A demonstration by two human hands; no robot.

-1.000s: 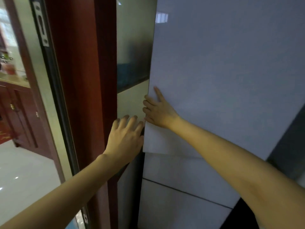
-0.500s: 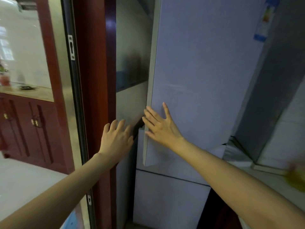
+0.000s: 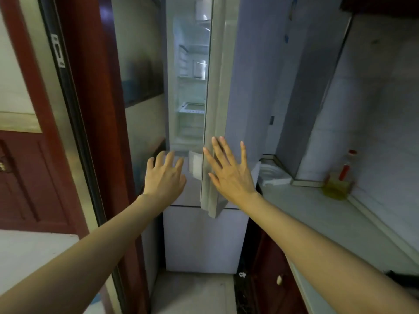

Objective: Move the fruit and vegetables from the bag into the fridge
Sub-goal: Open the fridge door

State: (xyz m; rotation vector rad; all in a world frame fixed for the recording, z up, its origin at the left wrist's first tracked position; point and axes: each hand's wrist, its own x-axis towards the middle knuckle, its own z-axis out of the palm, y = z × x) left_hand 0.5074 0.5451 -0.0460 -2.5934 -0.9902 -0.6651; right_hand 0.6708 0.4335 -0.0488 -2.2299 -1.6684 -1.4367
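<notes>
Reaching forward, two bare hands spread wide and hold nothing: the left hand point(image 3: 163, 177) hovers before the gap, the right hand point(image 3: 230, 173) lies flat by the edge of the tall pale-grey fridge door point(image 3: 247, 91), which stands ajar. Inside the white fridge point(image 3: 190, 123) several clear shelves look bare. One small bottle of yellow liquid point(image 3: 336, 186) stands on the pale counter point(image 3: 317, 223) to the right.
</notes>
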